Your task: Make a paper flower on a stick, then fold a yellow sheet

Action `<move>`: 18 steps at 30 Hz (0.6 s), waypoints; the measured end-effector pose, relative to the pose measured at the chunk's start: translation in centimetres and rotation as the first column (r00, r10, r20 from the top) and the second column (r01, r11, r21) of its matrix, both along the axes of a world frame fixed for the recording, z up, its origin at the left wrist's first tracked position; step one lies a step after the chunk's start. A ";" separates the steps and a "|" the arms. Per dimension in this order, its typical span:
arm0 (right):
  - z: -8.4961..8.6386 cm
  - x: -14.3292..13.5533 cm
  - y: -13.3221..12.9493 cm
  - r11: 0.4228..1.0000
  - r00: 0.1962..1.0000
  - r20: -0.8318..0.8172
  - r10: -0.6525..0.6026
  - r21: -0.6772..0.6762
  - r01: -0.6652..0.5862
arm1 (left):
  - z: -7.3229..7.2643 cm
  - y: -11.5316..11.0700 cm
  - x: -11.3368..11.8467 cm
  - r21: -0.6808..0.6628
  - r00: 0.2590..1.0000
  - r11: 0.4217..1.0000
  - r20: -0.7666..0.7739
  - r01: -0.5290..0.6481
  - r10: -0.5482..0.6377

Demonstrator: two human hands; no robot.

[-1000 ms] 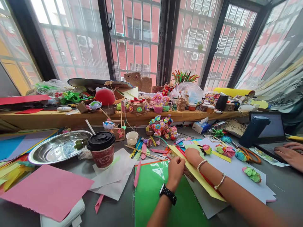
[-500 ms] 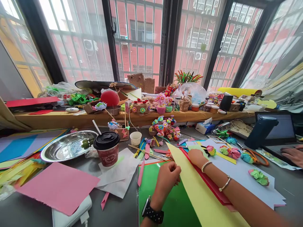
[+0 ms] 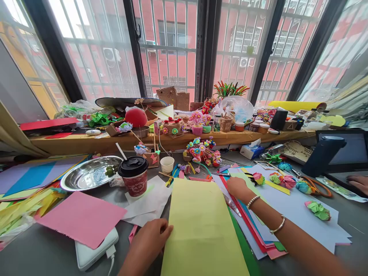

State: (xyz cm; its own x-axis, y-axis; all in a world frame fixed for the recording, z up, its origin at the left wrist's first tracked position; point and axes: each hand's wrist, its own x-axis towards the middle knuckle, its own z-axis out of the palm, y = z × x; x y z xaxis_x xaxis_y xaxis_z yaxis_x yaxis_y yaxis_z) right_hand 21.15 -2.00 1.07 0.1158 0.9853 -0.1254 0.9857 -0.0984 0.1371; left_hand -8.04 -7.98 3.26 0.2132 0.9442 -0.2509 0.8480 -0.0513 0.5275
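Note:
A large pale yellow sheet of paper (image 3: 198, 222) lies in front of me, over a green sheet (image 3: 244, 249) that shows at its right side. At its left edge, my left hand (image 3: 153, 239) pinches the paper between thumb and fingers. My right hand (image 3: 239, 189) is curled at the far corner of a stack of coloured paper (image 3: 253, 226), with red, blue and white sheets showing; its fingertips are partly hidden. Beside that hand, a pair of scissors with black handles (image 3: 249, 177) is partly covered by a light green sheet.
Left of me are a lidded paper cup (image 3: 133, 178), a steel plate (image 3: 74, 184), a pink sheet (image 3: 83, 216) and a white power bank (image 3: 96, 247). Folded paper buds (image 3: 317, 211) lie at right, near a dark blue bottle (image 3: 324, 155) and another person's hand (image 3: 359, 183).
My left hand has moved left and towards me with the yellow sheet, bringing it off the coloured stack and over the green sheet. My right hand stays at the stack's corner.

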 end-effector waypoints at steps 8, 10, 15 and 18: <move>0.1 -0.7 -2.0 0.988 0.964 -0.215 0.156 0.035 -0.152 | -0.7 -0.5 -1.0 -0.051 0.998 0.998 -0.044 -0.044 0.041; -0.4 -0.5 -2.1 0.987 0.953 -0.257 0.157 0.063 -0.146 | -0.5 -0.5 -0.9 -0.049 0.999 0.998 -0.016 -0.045 0.044; -1.5 -0.1 -3.0 0.983 0.947 -0.284 0.150 0.146 -0.112 | 0.3 -0.6 -1.1 -0.019 0.997 0.997 0.013 -0.076 0.077; -1.9 0.3 -4.6 0.979 0.965 -0.238 0.111 0.192 -0.065 | 1.0 -0.7 -1.4 -0.013 0.996 0.997 0.050 -0.073 0.074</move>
